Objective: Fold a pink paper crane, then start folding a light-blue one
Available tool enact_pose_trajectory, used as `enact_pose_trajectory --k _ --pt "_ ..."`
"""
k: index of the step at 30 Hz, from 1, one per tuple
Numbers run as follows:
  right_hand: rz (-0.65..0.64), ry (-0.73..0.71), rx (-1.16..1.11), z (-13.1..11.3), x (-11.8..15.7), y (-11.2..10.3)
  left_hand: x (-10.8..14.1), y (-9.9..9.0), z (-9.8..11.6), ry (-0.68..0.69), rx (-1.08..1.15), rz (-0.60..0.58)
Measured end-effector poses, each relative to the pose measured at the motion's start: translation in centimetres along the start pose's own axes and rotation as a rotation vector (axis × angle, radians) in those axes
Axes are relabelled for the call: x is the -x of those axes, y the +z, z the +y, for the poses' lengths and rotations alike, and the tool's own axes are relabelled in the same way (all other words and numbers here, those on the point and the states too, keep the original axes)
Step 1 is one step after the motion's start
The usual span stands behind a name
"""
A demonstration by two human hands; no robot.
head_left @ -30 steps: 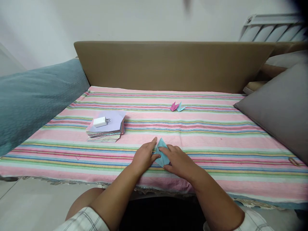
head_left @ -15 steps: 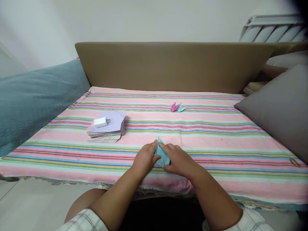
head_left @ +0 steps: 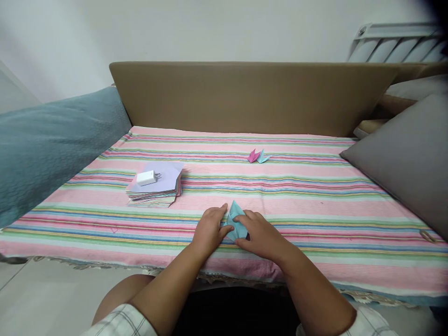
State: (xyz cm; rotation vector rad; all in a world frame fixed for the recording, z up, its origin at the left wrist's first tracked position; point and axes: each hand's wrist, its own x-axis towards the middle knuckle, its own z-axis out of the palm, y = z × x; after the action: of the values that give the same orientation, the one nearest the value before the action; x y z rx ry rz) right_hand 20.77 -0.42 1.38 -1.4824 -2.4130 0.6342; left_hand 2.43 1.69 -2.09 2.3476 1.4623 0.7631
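Observation:
A light-blue piece of origami paper (head_left: 239, 230), folded into a kite-like shape, lies on the striped cloth between my hands with its point facing away from me. My left hand (head_left: 210, 227) holds its left side, thumb on the paper and fingers along the edge. From the right, my right hand (head_left: 261, 233) grips the paper, index finger on top and thumb at the lower edge. Farther back sit two small folded paper cranes, a magenta one (head_left: 253, 156) and a light-blue one (head_left: 263, 157), side by side.
To the left is a stack of coloured paper (head_left: 157, 198) with a white charger plug (head_left: 146, 178) on top. Grey cushion (head_left: 409, 154) leans at the right, near a small brown ring-like item (head_left: 427, 236). A blue-covered armrest (head_left: 59, 140) and brown backrest (head_left: 238, 98) border the seat.
My right index finger has come down from the paper's upper tip towards its middle. The upper part now shows more, looking wider. My left hand stays nearly in place.

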Motion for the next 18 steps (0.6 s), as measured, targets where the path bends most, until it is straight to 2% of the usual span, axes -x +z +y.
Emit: enact_pose_trajectory --k 5,9,18 --pt "0.057 0.06 -0.098 -0.1 -0.8 0.4 -0.1 -0.6 0.6 -0.075 0.053 -0.048" --pt "0.134 0.179 -0.176 -0.3 -1.5 1.2 0.0 -0.6 0.6 -0.078 0.045 -0.049" --pt "0.214 0.357 -0.137 -1.7 -2.5 2.6 0.0 -0.1 0.3 -0.049 0.015 -0.046"
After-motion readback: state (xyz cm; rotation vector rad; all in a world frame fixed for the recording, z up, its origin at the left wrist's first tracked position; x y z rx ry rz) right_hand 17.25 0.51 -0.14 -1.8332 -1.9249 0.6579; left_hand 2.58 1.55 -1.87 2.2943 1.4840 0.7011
